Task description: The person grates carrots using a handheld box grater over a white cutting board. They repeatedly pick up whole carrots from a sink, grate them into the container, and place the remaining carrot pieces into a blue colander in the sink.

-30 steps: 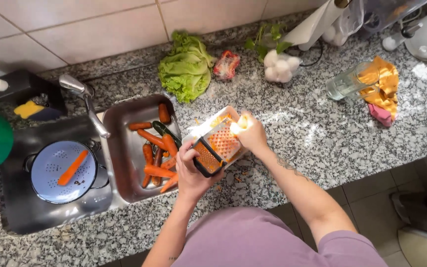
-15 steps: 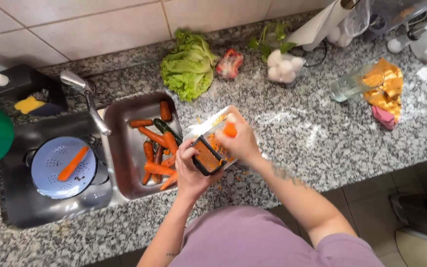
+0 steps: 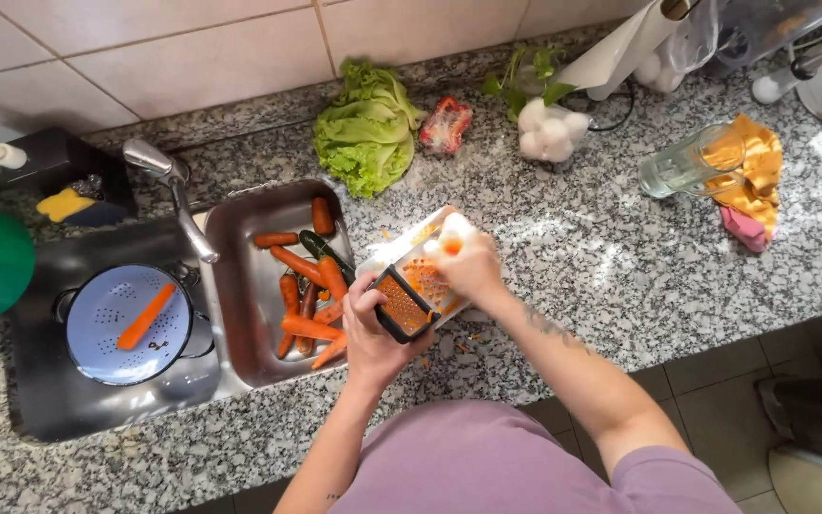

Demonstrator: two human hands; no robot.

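While the left hand (image 3: 373, 328) grips the dark end of a flat orange-flecked grater (image 3: 411, 290) at centre frame, fingers wrapped tight, the right hand (image 3: 468, 266) pinches a short orange carrot stub (image 3: 450, 245) against its surface. Just left, whole carrots (image 3: 302, 300) lie in a steel sink basin (image 3: 240, 219); green lettuce (image 3: 363, 128) sits above on the speckled granite counter (image 3: 601, 257).

Bare counter (image 3: 601, 257) right of the grater (image 3: 411, 295); sink (image 3: 240, 286) crowds its left.
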